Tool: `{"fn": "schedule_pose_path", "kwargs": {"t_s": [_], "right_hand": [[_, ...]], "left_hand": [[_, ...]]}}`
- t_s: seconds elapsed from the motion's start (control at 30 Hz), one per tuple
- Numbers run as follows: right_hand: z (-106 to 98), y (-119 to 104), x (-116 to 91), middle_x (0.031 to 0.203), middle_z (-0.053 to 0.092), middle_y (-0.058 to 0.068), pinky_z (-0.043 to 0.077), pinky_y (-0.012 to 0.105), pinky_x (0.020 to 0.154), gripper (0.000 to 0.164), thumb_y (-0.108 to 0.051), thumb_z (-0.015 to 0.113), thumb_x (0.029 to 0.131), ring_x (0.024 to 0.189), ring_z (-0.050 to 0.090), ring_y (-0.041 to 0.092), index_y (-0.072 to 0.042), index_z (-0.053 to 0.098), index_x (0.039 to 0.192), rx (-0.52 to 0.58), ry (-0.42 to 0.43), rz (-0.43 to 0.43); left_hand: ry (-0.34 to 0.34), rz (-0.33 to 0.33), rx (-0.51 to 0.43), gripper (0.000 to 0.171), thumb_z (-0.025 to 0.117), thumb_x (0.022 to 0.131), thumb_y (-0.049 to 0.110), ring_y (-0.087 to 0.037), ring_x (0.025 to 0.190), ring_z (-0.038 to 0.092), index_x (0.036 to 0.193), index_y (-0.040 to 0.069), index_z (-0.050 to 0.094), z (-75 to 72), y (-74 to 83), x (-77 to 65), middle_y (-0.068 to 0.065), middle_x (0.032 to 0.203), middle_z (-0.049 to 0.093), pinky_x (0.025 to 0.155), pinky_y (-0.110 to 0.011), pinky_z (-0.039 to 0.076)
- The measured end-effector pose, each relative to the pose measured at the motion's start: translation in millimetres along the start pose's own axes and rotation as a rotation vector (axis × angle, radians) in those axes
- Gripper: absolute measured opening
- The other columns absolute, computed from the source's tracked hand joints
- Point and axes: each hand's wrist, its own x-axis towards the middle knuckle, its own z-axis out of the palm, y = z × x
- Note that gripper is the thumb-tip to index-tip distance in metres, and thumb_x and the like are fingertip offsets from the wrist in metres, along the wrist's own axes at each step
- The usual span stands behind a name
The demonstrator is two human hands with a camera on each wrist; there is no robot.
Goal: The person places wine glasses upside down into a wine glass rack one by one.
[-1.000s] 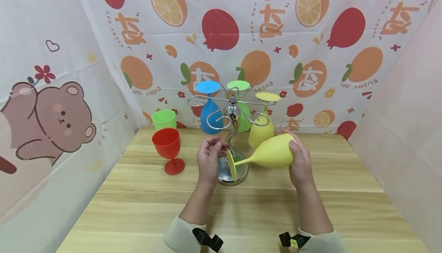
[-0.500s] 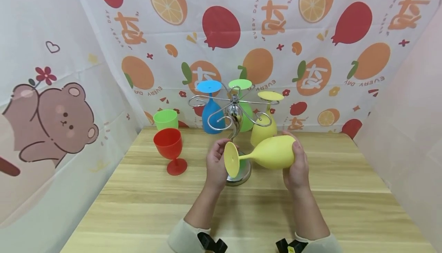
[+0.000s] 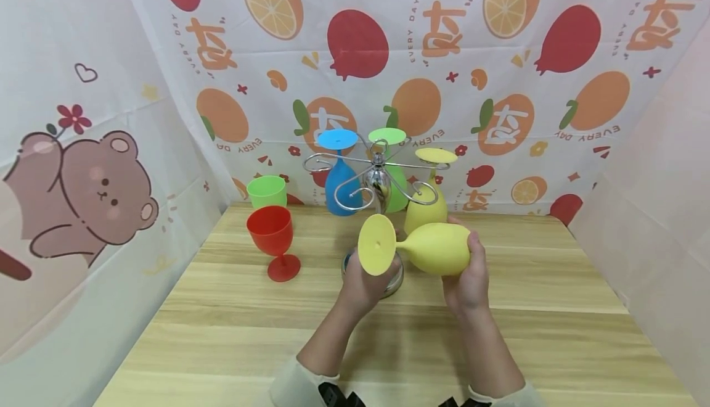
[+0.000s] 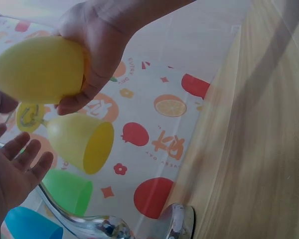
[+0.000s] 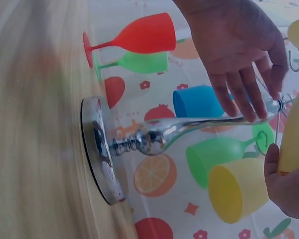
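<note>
My right hand (image 3: 468, 287) grips a yellow plastic goblet (image 3: 440, 248) by its bowl, fingers and thumb round the rim end. The goblet lies on its side in the air, its round foot pointing left toward me. Behind that foot is my left hand (image 3: 363, 287), partly hidden by it in the head view. In the left wrist view, the left hand (image 4: 12, 172) has its fingers loosely spread, thumb close to the stem end. Just beyond both hands stands a chrome goblet rack (image 3: 379, 184) with curled wire arms; the right wrist view shows its round base (image 5: 97, 149).
Upside down on the rack's far arms hang a blue goblet (image 3: 341, 191), a green goblet (image 3: 397, 191) and another yellow goblet (image 3: 426, 206). Upright on the wooden table (image 3: 222, 333), at left, stand a red goblet (image 3: 270, 229) and a second green goblet (image 3: 267, 191). Printed cloth surrounds the table.
The held goblet has turned so its foot faces me more, and shifted slightly left. My left hand has moved right, in behind the foot; my right hand has kept its grip.
</note>
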Motion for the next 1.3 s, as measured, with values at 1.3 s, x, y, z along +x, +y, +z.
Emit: {"fn": "schedule_pose_path", "kwargs": {"t_s": [1.3], "right_hand": [[18,15,-16,0.126,0.052,0.002,0.055,0.024,0.076,0.047,-0.051,0.025,0.105,0.101,0.061,0.013,-0.020,0.042,0.135,0.007,-0.134,0.172]], "left_hand": [[-0.061,0.103,-0.109,0.074,0.077,0.084,0.037,-0.019,0.129,0.048,0.146,0.026,0.038,1.0,10.0,-8.7,0.005,0.139,0.050,0.111,-0.035,0.041]]}}
